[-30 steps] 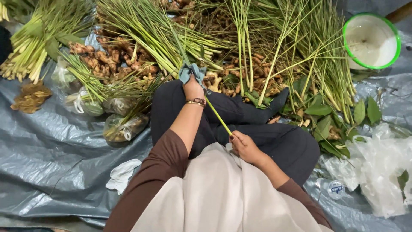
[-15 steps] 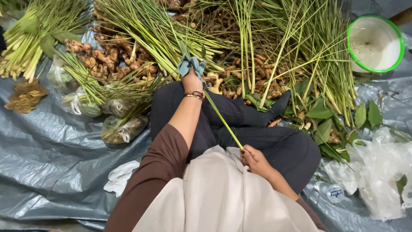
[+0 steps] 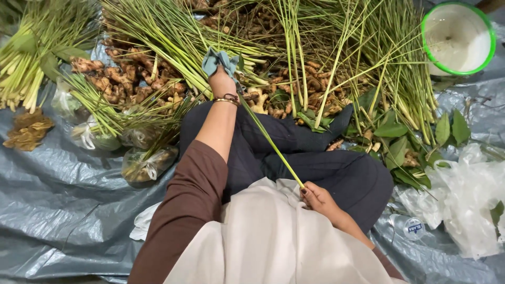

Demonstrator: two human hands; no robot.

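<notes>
A long thin green stalk lies stretched diagonally over the lap — one end under a blue cloth, the other pinched low.

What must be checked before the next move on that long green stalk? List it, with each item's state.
1. Right hand closed on the near end of the stalk: ok.
2. Left hand gripping the blue-grey cloth: ok.
3. Cloth wrapped around the stalk: cannot tell, the hand hides it.
4. Stalk straight between both hands, over the lap: ok.
5. Stalk's far end free of the pile of stalks: cannot tell.
6. Green-rimmed white bowl well apart from both hands: ok.
</notes>
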